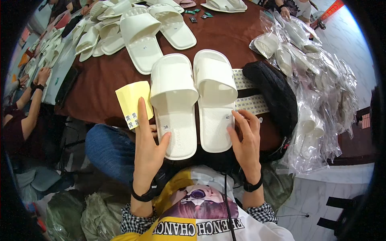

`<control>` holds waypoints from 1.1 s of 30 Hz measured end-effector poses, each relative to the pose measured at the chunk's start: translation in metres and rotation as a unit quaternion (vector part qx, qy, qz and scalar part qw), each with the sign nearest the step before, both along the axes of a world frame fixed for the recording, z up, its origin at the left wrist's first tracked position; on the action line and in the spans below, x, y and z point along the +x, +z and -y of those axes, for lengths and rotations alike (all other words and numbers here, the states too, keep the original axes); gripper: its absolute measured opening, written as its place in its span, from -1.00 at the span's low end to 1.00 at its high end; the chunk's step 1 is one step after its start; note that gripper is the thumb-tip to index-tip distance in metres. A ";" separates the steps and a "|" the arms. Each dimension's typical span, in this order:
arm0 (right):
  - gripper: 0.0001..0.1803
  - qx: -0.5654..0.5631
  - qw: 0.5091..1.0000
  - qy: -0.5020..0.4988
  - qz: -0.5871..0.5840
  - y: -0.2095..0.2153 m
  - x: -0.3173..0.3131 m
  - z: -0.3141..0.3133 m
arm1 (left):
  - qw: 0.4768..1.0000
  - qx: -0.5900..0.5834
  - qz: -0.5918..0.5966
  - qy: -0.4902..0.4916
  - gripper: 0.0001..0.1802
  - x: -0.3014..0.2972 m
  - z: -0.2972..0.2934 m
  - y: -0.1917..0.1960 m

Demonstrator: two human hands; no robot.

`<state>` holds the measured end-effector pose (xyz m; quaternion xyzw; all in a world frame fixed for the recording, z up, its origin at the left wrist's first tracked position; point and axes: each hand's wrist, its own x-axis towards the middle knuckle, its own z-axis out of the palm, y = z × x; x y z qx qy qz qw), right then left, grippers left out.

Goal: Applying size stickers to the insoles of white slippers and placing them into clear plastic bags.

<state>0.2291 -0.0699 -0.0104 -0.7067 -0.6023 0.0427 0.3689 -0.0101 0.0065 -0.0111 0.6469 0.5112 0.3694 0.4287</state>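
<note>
Brown-covered worktop, running off the top. Heap of plastic-bagged slides on the right, single ones hard to make out. Black mesh pouch, hiding strip ends. Left white slide and right white slide side by side at the near edge, toes away from the person, long axes running near to far; toe-end insoles under straps. Left hand: grip on left slide's heel, fingers partly hidden; yellow sticker sheet behind forefinger. Right hand: narrow grip at right slide's outer edge. Label strips partly covered.
</note>
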 end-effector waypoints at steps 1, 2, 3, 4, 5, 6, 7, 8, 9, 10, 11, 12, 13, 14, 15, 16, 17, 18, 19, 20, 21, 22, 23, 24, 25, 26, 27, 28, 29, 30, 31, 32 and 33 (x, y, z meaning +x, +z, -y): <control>-0.51 -0.003 1.000 -0.003 0.001 0.002 0.003 -0.002 | 1.000 -0.024 0.007 0.001 0.19 0.001 -0.001 0.001; -0.55 -0.003 0.999 0.021 0.035 0.004 0.008 -0.003 | 1.000 -0.027 0.008 -0.001 0.19 0.002 -0.001 0.000; -0.58 0.001 0.996 0.047 0.070 0.006 0.010 -0.005 | 1.000 -0.009 -0.002 -0.005 0.18 0.002 -0.001 0.001; -0.62 0.004 0.996 0.053 0.076 0.006 0.010 -0.008 | 1.000 0.009 -0.012 -0.010 0.17 0.002 0.000 0.001; -0.62 0.004 0.996 0.053 0.078 0.005 0.010 -0.007 | 1.000 0.009 -0.011 -0.010 0.17 0.001 0.000 0.000; -0.64 0.003 0.994 0.059 0.092 0.005 0.010 -0.007 | 1.000 -0.008 -0.001 -0.008 0.17 0.000 0.000 0.000; -0.65 0.002 0.992 0.065 0.105 0.006 0.010 -0.007 | 1.000 -0.026 0.008 -0.005 0.16 -0.001 0.000 -0.001; -0.70 0.012 0.992 0.063 0.107 0.007 0.009 -0.007 | 1.000 -0.027 0.009 -0.004 0.16 -0.001 0.000 -0.001; -0.70 0.011 0.992 0.063 0.108 0.009 0.009 -0.008 | 1.000 -0.021 0.006 -0.005 0.16 -0.001 0.000 -0.001; -0.73 0.006 0.993 0.062 0.104 0.010 0.009 -0.009 | 1.000 -0.015 0.003 -0.005 0.15 -0.001 -0.001 -0.001; -0.77 0.001 0.993 0.060 0.099 0.011 0.010 -0.011 | 1.000 -0.016 0.004 -0.005 0.15 -0.001 -0.001 -0.002; -0.77 0.001 0.993 0.060 0.100 0.013 0.010 -0.014 | 1.000 -0.012 -0.005 -0.006 0.15 -0.001 -0.001 -0.003; -0.82 -0.011 0.994 0.060 0.092 0.014 0.011 -0.017 | 1.000 -0.008 -0.013 -0.007 0.15 -0.001 -0.002 -0.003; -0.87 -0.022 0.994 0.060 0.085 0.016 0.011 -0.021 | 1.000 -0.008 -0.013 -0.008 0.15 -0.001 -0.002 -0.004; -0.87 -0.022 0.994 0.060 0.085 0.017 0.012 -0.024 | 1.000 -0.002 -0.010 -0.010 0.15 -0.001 -0.002 -0.004; -0.90 -0.043 0.994 0.065 0.083 0.019 0.013 -0.027 | 1.000 0.004 -0.007 -0.013 0.15 -0.002 -0.003 -0.004; -0.91 -0.064 0.992 0.070 0.081 0.020 0.014 -0.030 | 1.000 0.004 -0.007 -0.012 0.15 -0.002 -0.003 -0.004; -0.91 -0.064 0.992 0.070 0.081 0.021 0.015 -0.032 | 1.000 0.004 -0.010 -0.011 0.15 -0.002 -0.002 -0.003; -0.90 -0.070 0.990 0.076 0.092 0.021 0.016 -0.033 | 1.000 0.004 -0.013 -0.010 0.15 -0.002 -0.001 -0.003; -0.88 -0.076 0.988 0.082 0.103 0.020 0.017 -0.035 | 1.000 0.004 -0.013 -0.010 0.15 -0.002 -0.001 -0.002; -0.88 -0.076 0.988 0.082 0.104 0.021 0.018 -0.035 | 1.000 -0.007 -0.019 -0.008 0.14 -0.002 -0.001 -0.001; -0.88 -0.094 0.986 0.092 0.105 0.023 0.019 -0.035 | 0.999 -0.019 -0.025 -0.007 0.14 -0.002 -0.001 0.000; -0.87 -0.113 0.983 0.101 0.106 0.024 0.020 -0.035 | 0.999 -0.019 -0.025 -0.006 0.14 -0.002 -0.001 -0.001; -0.87 -0.112 0.982 0.102 0.108 0.022 0.021 -0.035 | 1.000 -0.013 -0.021 -0.010 0.14 -0.002 -0.001 -0.001; -0.87 -0.099 0.984 0.105 0.107 0.018 0.021 -0.034 | 1.000 -0.007 -0.017 -0.013 0.14 -0.002 -0.002 -0.001; -0.87 -0.086 0.985 0.108 0.107 0.017 0.022 -0.033 | 1.000 -0.007 -0.016 -0.013 0.14 -0.001 -0.002 -0.001; -0.87 -0.087 0.984 0.110 0.107 0.016 0.022 -0.031 | 1.000 -0.009 -0.014 -0.013 0.14 -0.002 -0.002 -0.002; -0.87 -0.091 0.986 0.107 0.095 0.016 0.023 -0.029 | 1.000 -0.012 -0.011 -0.014 0.14 -0.002 -0.002 -0.003; -0.87 -0.096 0.987 0.104 0.083 0.016 0.023 -0.028 | 1.000 -0.012 -0.010 -0.013 0.14 -0.001 -0.001 -0.004; -0.87 -0.097 0.986 0.103 0.084 0.016 0.024 -0.026 | 1.000 -0.001 -0.014 -0.014 0.14 -0.001 -0.002 -0.004; -0.88 -0.090 0.989 0.103 0.054 0.017 0.024 -0.024 | 1.000 0.011 -0.016 -0.016 0.13 0.000 -0.002 -0.005; -0.89 -0.083 0.991 0.103 0.025 0.018 0.025 -0.021 | 1.000 0.010 -0.013 -0.018 0.13 0.000 -0.002 -0.005; -0.89 -0.084 0.991 0.102 0.029 0.018 0.029 -0.018 | 1.000 -0.002 -0.008 -0.013 0.13 0.000 -0.002 -0.004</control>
